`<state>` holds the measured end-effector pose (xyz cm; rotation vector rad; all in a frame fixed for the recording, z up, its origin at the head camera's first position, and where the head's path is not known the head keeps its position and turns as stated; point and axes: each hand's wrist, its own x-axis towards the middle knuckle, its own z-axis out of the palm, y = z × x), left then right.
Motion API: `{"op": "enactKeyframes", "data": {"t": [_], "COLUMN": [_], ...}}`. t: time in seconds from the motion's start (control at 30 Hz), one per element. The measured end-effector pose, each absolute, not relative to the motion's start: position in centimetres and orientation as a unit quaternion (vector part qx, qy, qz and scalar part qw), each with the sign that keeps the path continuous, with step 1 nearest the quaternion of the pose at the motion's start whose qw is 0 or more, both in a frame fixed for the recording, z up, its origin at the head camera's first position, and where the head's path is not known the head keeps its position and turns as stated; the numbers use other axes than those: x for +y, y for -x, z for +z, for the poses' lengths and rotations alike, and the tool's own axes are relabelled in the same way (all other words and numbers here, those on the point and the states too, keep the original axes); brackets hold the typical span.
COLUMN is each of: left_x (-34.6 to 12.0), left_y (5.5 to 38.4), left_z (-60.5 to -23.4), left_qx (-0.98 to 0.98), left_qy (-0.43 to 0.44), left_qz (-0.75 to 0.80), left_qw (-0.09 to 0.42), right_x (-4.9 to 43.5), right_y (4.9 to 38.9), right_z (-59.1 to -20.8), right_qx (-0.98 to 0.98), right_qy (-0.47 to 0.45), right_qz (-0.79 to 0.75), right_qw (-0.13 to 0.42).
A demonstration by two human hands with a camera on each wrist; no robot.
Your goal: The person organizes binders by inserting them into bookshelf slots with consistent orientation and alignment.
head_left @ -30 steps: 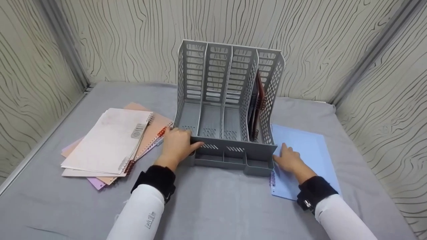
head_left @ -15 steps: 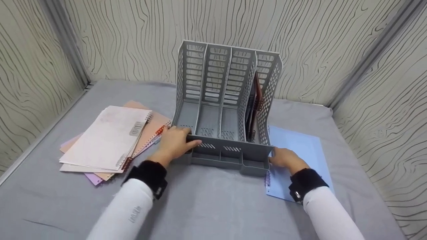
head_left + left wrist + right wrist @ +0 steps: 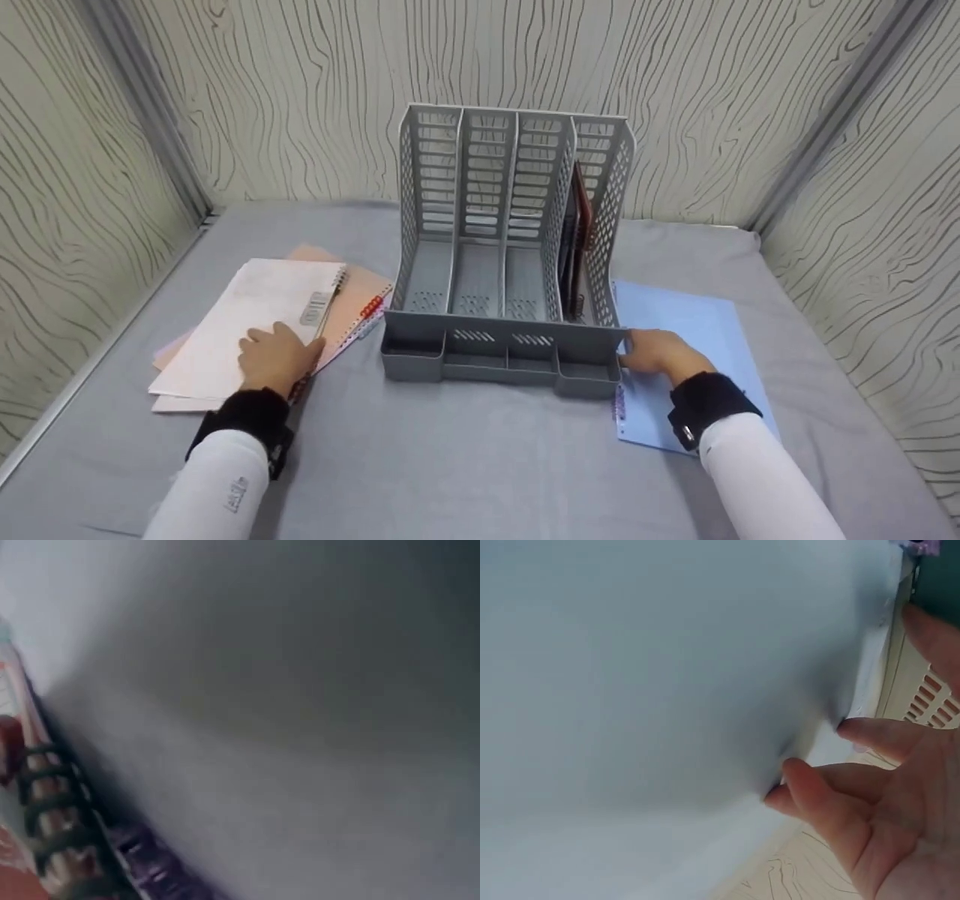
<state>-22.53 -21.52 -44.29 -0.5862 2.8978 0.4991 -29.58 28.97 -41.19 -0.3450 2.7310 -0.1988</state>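
My left hand [image 3: 276,358] lies on a pile of loose-leaf notebooks, over the white notebook [image 3: 225,315] on top. Its thumb is by the bound edge, and its fingers are hidden in the left wrist view, where dark binding rings [image 3: 56,810] show. My right hand [image 3: 664,354] is beside the front right corner of a grey desk file organizer [image 3: 502,337]. In the right wrist view, its fingers [image 3: 885,736] are slightly bent and touch the blue notebook [image 3: 667,690], which lies flat beside the organizer. The thumb is next to the organizer's wall.
Dark and reddish-brown notebooks [image 3: 579,240] stand in the organizer's rightmost slot. Peach notebooks [image 3: 352,285] with red rings stick out from under the white one. A grey cloth [image 3: 450,457] covers the table. Patterned panels [image 3: 517,52] enclose the back and sides.
My left hand has let go of the organizer's front left corner and moved left onto the notebook pile. My right hand has come up against the organizer's right corner.
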Motion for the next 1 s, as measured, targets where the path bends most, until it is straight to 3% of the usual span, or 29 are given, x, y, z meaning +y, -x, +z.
{"op": "enactKeyframes", "data": {"t": [0.4,0.77,1.0], "left_x": [-21.3,-20.7,-22.2], "left_y": [22.8,21.9,20.4], "left_z": [-41.3,-41.2,-40.1], "left_qx": [0.982,0.995,0.992], "left_qy": [0.071,0.074,0.093], "left_qz": [0.068,0.048,0.071], "left_qw": [0.16,0.049,0.039], "right_x": [29.1,29.4,29.1], "right_y": [29.4,29.5,29.9], "right_z": [-41.6,-41.4,-41.0], "right_qx": [0.977,0.976,0.974], "right_qy": [0.103,0.103,0.105], "right_qz": [-0.07,-0.053,-0.055], "right_qw": [0.173,0.184,0.195]}}
